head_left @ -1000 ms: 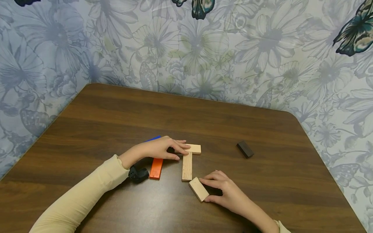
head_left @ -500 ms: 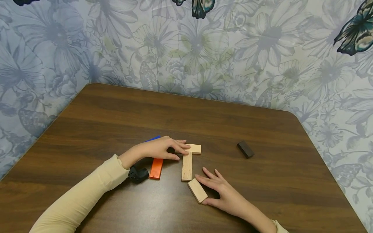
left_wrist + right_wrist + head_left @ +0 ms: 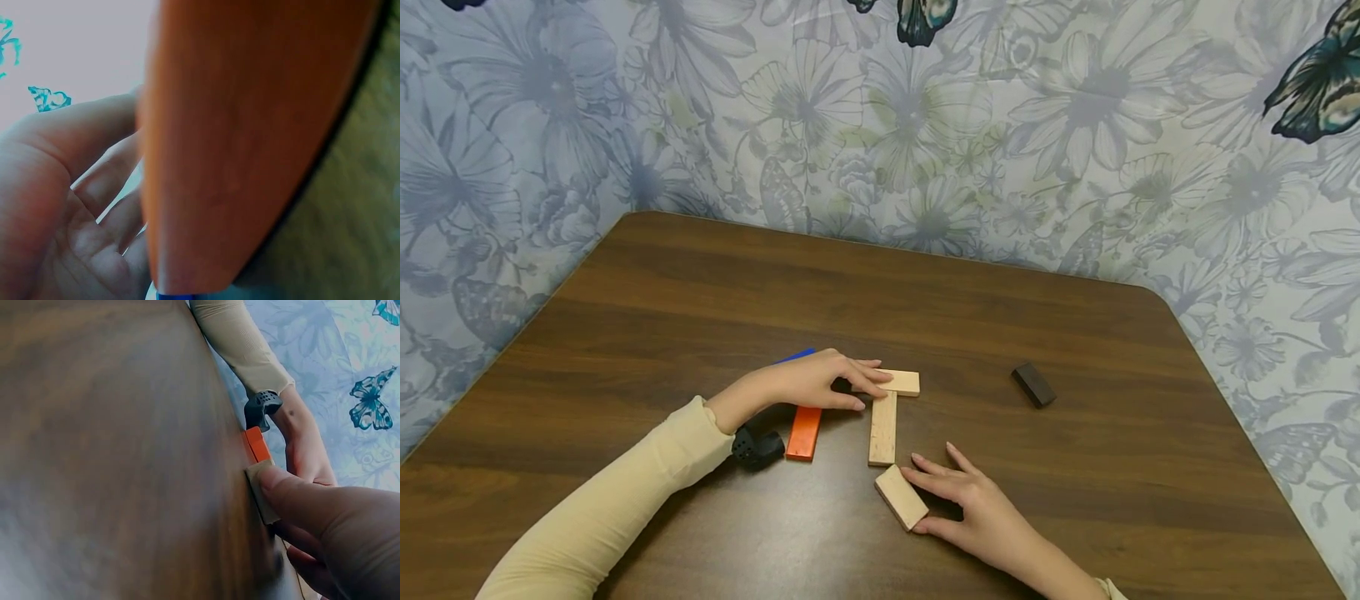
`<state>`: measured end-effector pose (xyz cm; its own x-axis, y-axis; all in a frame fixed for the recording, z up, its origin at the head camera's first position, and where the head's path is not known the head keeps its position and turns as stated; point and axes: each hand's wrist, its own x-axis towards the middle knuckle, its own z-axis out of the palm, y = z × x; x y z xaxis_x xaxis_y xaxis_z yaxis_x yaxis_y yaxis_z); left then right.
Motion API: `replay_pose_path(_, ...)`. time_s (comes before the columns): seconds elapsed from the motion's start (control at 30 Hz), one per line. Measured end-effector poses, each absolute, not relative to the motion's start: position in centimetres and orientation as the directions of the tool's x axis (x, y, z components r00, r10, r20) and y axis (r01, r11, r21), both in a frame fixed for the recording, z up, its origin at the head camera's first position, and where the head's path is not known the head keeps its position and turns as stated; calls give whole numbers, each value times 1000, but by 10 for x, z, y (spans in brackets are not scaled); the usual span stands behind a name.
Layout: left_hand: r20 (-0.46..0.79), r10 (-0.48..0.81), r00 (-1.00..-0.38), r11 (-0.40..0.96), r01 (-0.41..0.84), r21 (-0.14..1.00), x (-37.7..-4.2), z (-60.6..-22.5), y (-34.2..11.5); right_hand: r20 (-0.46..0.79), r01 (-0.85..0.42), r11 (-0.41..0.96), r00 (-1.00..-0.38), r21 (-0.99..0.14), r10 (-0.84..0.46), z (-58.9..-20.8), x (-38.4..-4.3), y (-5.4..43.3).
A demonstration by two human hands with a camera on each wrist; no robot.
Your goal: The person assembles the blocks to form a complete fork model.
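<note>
My right hand (image 3: 973, 512) pinches a plain wooden block (image 3: 901, 498) between thumb and index finger, its other fingers spread. The block lies slanted just below the near end of a second plain block (image 3: 882, 429). That one meets a crosswise plain block (image 3: 906, 383) at its far end, like a T. My left hand (image 3: 820, 379) rests fingertips on the crosswise block, fingers fairly straight. Below the left palm an orange block (image 3: 803, 433) sticks out, and past the wrist shows a bit of a blue block (image 3: 797, 356); the hand hides the rest of both.
A black block (image 3: 1033, 385) lies apart on the right of the brown table (image 3: 700, 283). Floral wallpaper (image 3: 917, 150) rises behind the table's far edge. A black wrist camera (image 3: 757, 448) hangs beneath the left wrist, close to the orange block.
My right hand has shifted a little left and toward me, turning the pinched block slightly. Its free fingers have spread apart. The left hand and the other blocks stay put.
</note>
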<state>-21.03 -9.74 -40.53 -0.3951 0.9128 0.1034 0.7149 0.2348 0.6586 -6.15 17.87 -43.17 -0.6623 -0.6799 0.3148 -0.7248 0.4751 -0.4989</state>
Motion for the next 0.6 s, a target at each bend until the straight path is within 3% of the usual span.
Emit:
replay_pose_path(0.47, 104, 917, -386, 222, 707, 671, -217, -406, -98, 384, -724, 462, -674, -511, -632, -429, -62, 171)
replay_pose_path(0.6, 107, 916, -386, 221, 710, 669, -220, -406, -98, 387, -749, 463, -650, -474, -654, -430, -65, 170)
